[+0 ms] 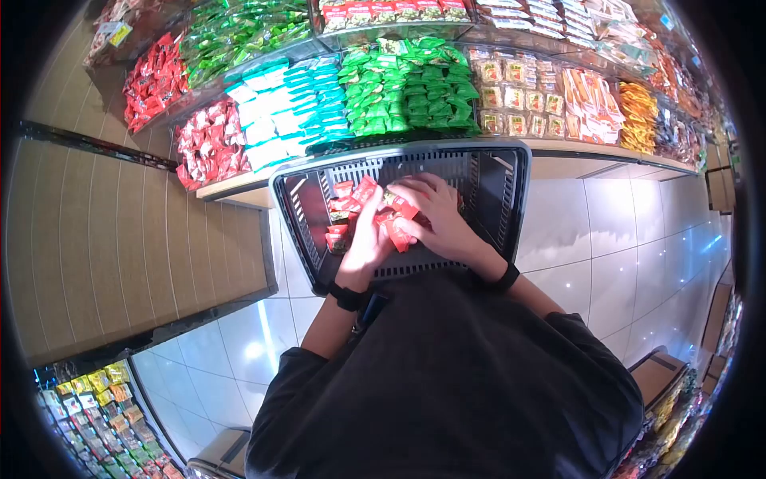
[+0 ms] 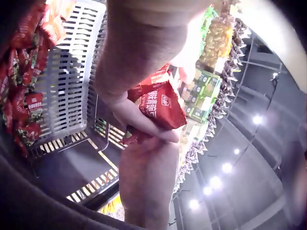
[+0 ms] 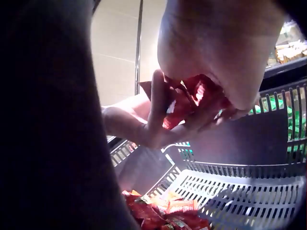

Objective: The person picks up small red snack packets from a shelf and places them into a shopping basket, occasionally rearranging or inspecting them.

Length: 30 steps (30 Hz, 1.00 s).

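Note:
Above the dark shopping basket (image 1: 519, 188), both hands hold small red snack packets (image 1: 399, 235). The left hand (image 1: 369, 239) is on the left with its thumb up along a packet; in the right wrist view its fingers (image 3: 158, 136) curl under the bunch. From the right, the right hand (image 1: 443, 227) bends its fingers over more red packets (image 3: 199, 96). One red packet (image 2: 165, 108) with white lettering shows between the hands in the left wrist view. Loose red packets (image 2: 21, 91) lie in the basket. The palms hide part of the bunch.
Beyond the basket, a shelf holds green packets (image 1: 407, 92), teal packets (image 1: 295, 108) and red-and-white packets (image 1: 211, 144). Clear packs (image 1: 519, 96) and yellow packets (image 1: 638, 116) sit to the right. A wooden-sided counter (image 1: 136, 247) stands left; tiled floor (image 1: 614, 239) lies right.

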{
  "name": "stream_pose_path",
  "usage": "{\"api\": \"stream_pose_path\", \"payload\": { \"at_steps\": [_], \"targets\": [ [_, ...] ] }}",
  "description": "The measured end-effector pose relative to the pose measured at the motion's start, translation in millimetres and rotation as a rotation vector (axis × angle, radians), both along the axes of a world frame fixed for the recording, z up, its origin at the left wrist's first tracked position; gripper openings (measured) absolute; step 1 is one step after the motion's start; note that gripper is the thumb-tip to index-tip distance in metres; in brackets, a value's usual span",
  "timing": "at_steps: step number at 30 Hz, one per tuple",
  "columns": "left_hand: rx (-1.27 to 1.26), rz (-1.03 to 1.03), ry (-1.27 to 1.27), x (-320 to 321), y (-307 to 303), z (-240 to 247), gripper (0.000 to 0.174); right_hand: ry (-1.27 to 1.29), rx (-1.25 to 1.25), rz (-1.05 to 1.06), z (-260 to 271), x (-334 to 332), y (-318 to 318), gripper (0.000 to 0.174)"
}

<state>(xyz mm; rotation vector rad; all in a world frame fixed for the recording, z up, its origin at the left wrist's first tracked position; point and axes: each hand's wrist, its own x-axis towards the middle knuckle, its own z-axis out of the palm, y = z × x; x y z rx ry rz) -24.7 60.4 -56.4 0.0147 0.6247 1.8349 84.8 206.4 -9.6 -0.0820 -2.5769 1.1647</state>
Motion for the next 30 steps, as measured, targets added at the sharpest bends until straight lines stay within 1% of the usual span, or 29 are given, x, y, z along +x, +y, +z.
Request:
{"api": "stream_pose_path", "payload": {
  "at_steps": [1,2,3,4,5,6,7,8,9,10,11,12,13,15,16,18,19,20,21,22,23,24,25,26,28,29,30],
  "targets": [
    [-0.054,0.024,0.069,4.0,0.1,3.0,0.054,-0.011,0.249,-0.037,2.9,3.4,-3.0,0.056],
    [-0.128,0.053,0.132,9.1,0.5,6.8,0.048,-0.015,0.25,-0.032,8.0,5.7,-5.3,0.056],
    [-0.127,0.058,0.129,9.2,-1.4,10.1,0.048,-0.023,0.189,-0.006,14.5,6.7,-7.0,0.058],
    [-0.126,0.012,0.195,7.8,-3.9,12.0,0.043,-0.031,0.13,0.018,18.9,6.8,-7.3,0.06],
    [-0.125,-0.035,0.26,6.9,-5.1,15.6,0.039,-0.032,0.133,0.021,20.4,7.4,-5.0,0.06],
    [-0.139,0.0,0.294,8.4,-4.9,31.4,0.038,0.001,-0.185,0.056,22.1,9.3,-1.7,0.059],
    [-0.109,-0.06,0.353,2.2,-10.7,24.5,0.036,0.031,-0.503,0.091,25.8,10.6,-0.2,0.059],
    [-0.101,-0.024,0.413,3.2,-10.3,29.8,0.036,0.041,-0.627,-0.059,32.5,13.4,-3.6,0.048],
    [-0.094,0.012,0.474,3.6,-9.7,38.3,0.035,0.037,-0.625,-0.058,30.6,14.8,-1.6,0.048],
    [-0.093,0.014,0.471,3.7,-10.0,42.3,0.035,-0.087,-0.618,-0.193,27.0,17.5,1.8,0.044],
    [-0.098,0.051,0.528,4.1,-10.7,45.3,0.036,-0.212,-0.606,-0.327,25.0,19.0,3.8,0.04],
    [-0.103,0.087,0.586,3.8,-11.2,47.8,0.038,-0.214,-0.604,-0.326,26.1,17.9,2.8,0.04],
    [-0.101,0.088,0.583,3.6,-11.5,49.9,0.038,-0.224,-0.74,-0.275,28.5,16.5,0.0,0.032],
    [-0.139,0.1,0.809,2.3,-11.5,53.0,0.041,-0.239,-1.01,-0.176,32.6,14.9,-4.0,0.019],
    [-0.166,0.106,0.884,1.7,-12.9,53.8,0.042,-0.235,-1.006,-0.181,33.0,13.9,-2.9,0.019],
    [-0.156,0.127,0.834,3.0,-15.4,51.6,0.042,-0.273,-1.153,-0.183,35.3,10.8,0.3,0.013],
    [-0.144,0.147,0.79,0.9,-15.3,51.2,0.042,-0.255,-1.144,-0.189,38.0,9.8,0.6,0.013],
    [-0.096,0.117,0.64,0.4,-18.6,51.7,0.042,-0.198,-1.067,-0.17,41.8,10.0,0.9,0.012],
    [-0.057,0.136,0.54,0.4,-20.4,50.8,0.044,-0.135,-0.984,-0.156,45.8,9.2,3.3,0.011],
    [-0.043,0.14,0.503,-0.9,-23.3,45.5,0.045,-0.134,-0.909,-0.125,46.5,9.5,8.6,0.009],
    [-0.031,0.143,0.466,-3.5,-24.9,37.7,0.046,-0.106,-0.957,-0.068,51.5,7.7,10.6,0.011],
    [-0.057,0.14,0.508,-4.8,-25.6,28.7,0.046,-0.125,-0.802,-0.046,64.6,5.9,14.2,0.012],
    [-0.088,0.142,0.546,-5.6,-24.7,29.9,0.046,-0.151,-0.648,-0.024,76.2,4.8,16.6,0.013],
    [-0.049,0.083,0.522,-6.2,-25.6,34.7,0.044,-0.135,-0.633,-0.031,77.3,1.3,19.6,0.013],
    [-0.041,0.054,0.544,-6.1,-24.3,35.5,0.042,-0.169,-0.515,0.0,78.2,-5.6,24.0,0.012],
    [-0.042,0.027,0.56,-7.2,-24.9,37.3,0.041,-0.158,-0.503,-0.009,84.5,-8.9,29.8,0.012],
    [-0.073,0.033,0.594,-7.8,-28.2,28.1,0.038,-0.118,-0.297,-0.026,97.3,-13.4,38.6,0.012]
  ]
}}
